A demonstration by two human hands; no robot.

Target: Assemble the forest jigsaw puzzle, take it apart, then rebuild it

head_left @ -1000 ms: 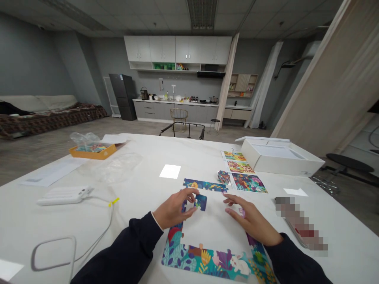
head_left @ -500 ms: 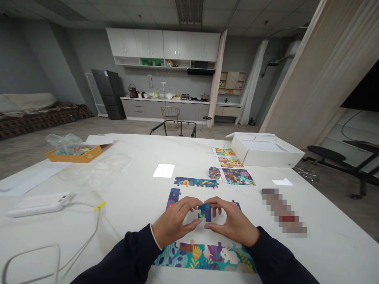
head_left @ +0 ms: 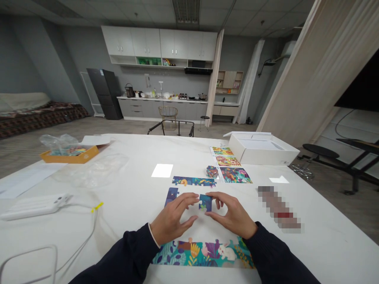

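My right hand (head_left: 232,209) pinches a dark blue jigsaw puzzle piece (head_left: 205,202) with green leaves on it, between thumb and fingers. To its left, my left hand (head_left: 177,215) curves with thumb and fingers apart; its fingertips are close to the piece's left edge, and whether they touch cannot be made out. Nearer to me lies a joined strip of puzzle (head_left: 204,254) with a white rabbit and plants, its ends partly behind my sleeves. Beyond the hands is another joined strip (head_left: 194,181), dark blue. A side section (head_left: 171,195) is partly covered by my left hand.
A stack of puzzle pieces (head_left: 212,171) sits beside picture cards (head_left: 236,175). Farther back stands a white box (head_left: 263,150). On the left are an orange tray (head_left: 69,156) of pieces, clear plastic wrap (head_left: 97,171), a white power bank (head_left: 35,207) and its cable. A pixelated item (head_left: 280,209) lies right.
My left fingers have come away slightly from the puzzle piece, and the gap to its lower edge is wider. The piece stays in my right hand. The view has shifted a little.
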